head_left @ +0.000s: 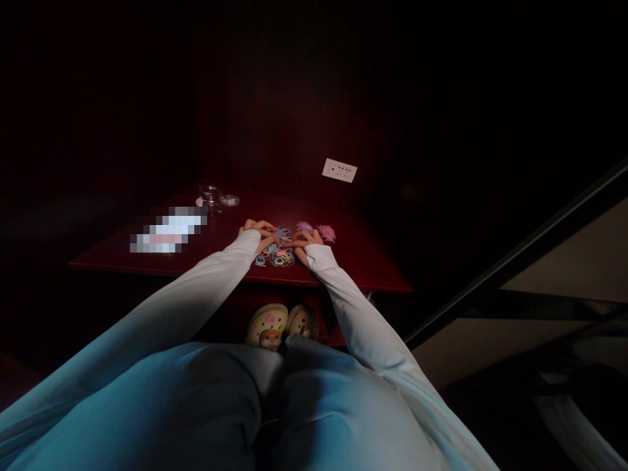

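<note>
A pile of small multicoloured bands (280, 255) lies near the front edge of a dark red table (235, 267). My left hand (259, 233) touches the pile from the left, its fingers apart. On the pile's right side is my right hand (305, 243), with its fingers bent over the bands; what its fingertips hold, if anything, is too small to make out. Just beyond my right hand sit a purple heap of bands (303, 226) and a pink heap (326, 233).
Clear round containers (210, 195) and a shallow clear dish (229, 201) stand at the back left. A bright pixelated object (171, 230) lies on the table's left. A white socket plate (339, 171) is on the wall. Light clogs (269, 326) show below the table edge.
</note>
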Motion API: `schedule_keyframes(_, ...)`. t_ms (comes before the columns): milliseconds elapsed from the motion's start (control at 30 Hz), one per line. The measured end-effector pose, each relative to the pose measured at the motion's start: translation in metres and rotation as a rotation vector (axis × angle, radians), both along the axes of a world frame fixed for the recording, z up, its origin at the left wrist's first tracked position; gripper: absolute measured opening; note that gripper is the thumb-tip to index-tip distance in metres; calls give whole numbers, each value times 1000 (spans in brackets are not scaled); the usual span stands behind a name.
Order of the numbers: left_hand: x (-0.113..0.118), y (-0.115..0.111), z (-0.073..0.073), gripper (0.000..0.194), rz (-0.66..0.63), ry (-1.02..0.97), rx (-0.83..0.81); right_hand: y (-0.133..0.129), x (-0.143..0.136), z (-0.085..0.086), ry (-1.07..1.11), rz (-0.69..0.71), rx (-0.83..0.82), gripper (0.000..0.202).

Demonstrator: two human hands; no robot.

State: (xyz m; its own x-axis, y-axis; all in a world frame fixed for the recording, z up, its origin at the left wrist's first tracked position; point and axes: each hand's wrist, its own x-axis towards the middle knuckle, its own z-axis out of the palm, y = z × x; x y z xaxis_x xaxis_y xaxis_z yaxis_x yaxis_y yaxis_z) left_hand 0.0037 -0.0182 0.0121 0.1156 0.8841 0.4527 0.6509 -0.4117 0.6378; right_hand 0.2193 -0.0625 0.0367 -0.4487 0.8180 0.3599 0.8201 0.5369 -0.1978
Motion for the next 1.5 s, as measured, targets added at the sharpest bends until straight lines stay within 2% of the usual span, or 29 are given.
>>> schedule_keyframes(200,-4,5,-2,19,-7,-25,16,-4,1,4,5,14,-1,41)
schedule_keyframes(367,-11,15,-9,8,-79,14,39,0,1,1,3,18,4,42)
schedule_keyframes(533,-16,18,-12,9,-120,54,50,3,2,-2,-2,32,12,41)
schedule_keyframes(833,-13,20,-12,10,-40,38,37,-3,2,3,28,43,3,37)
schedule_keyframes(1067,-12,13,-11,9,-40,3,82,-2,2,7,61,-40,55,35)
schedule_keyframes(1500,-12,16,-16,6,-79,48,78,-4,2,5,60,39,27,36)
